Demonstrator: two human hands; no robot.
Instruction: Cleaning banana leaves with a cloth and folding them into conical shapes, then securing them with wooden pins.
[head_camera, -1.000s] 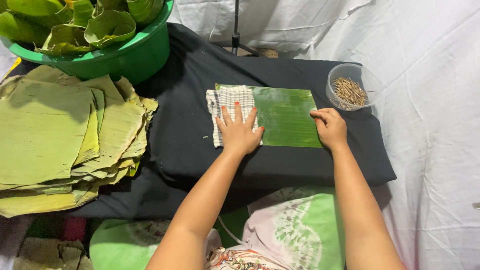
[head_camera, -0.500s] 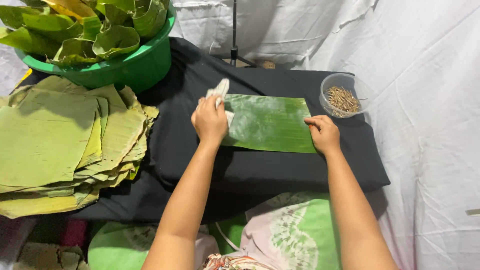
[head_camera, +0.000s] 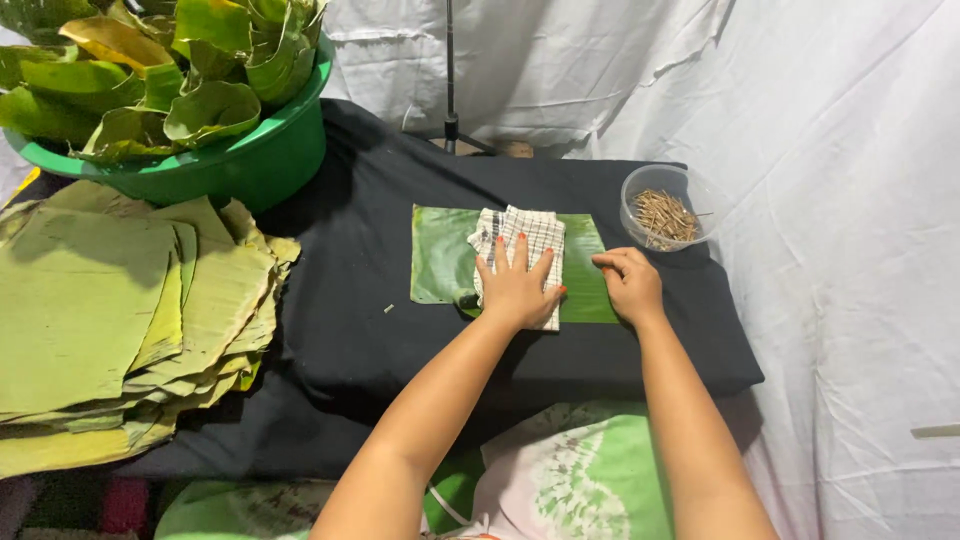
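— Since half a second ago the left hand (head_camera: 518, 285) has slid the checked cloth (head_camera: 520, 255) from the far left corner of the banana leaf piece (head_camera: 440, 255) toward its middle. Agreed?

— Yes. It now lies flat on the cloth, fingers spread, palm pressing it onto the leaf. Nothing is pinched; the hand is open and bearing down.

— And the right hand (head_camera: 628, 283)?

— It has hardly shifted. It rests at the leaf's right end with fingers loosely curled, fingertips on the near right corner, pinning it rather than closing around it.

— Where does the leaf lie?

— Flat on the black cloth-covered table (head_camera: 350, 330), long axis running left to right across the person's front. The cloth covers the centre-right part, so bare green shows mostly to the left of the left hand, with only a narrow strip between the two hands.

— Which hand is nearer that bare stretch?

— The left, clearly. The uncovered part lies directly to its left, along the leaf's long axis.

— Room around it?

— Open black surface lies left of the leaf and in front of it. On the right, a clear tub of small wooden sticks (head_camera: 662, 212) sits just beyond the far right corner, near the table's edge. The stack of cut leaves (head_camera: 110, 320) and the green basin of folded leaves (head_camera: 230, 165) stand well apart on the left.
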